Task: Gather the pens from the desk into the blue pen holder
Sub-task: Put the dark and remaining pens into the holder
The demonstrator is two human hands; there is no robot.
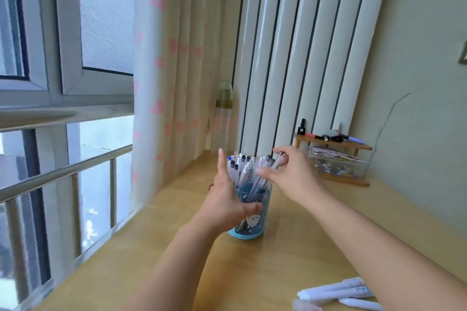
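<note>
The blue pen holder [252, 227] stands on the wooden desk [177, 260], packed with several white and blue pens [243, 169] standing upright. My left hand [225, 199] grips the holder's left side, thumb across the front and fingers raised along the pens. My right hand [290, 174] hovers over the holder's right rim and pinches a clear pen [276, 162] whose lower end leans into the holder. Three white marker-like pens [336, 294] lie on the desk at the bottom right, under my right forearm.
A small wooden shelf [333, 145] with a clear box of small items stands at the back right against the wall. A clear bottle [223, 113] stands by the heart-patterned curtain [166, 83]. A white radiator [303, 45] rises behind the desk. A window lies left.
</note>
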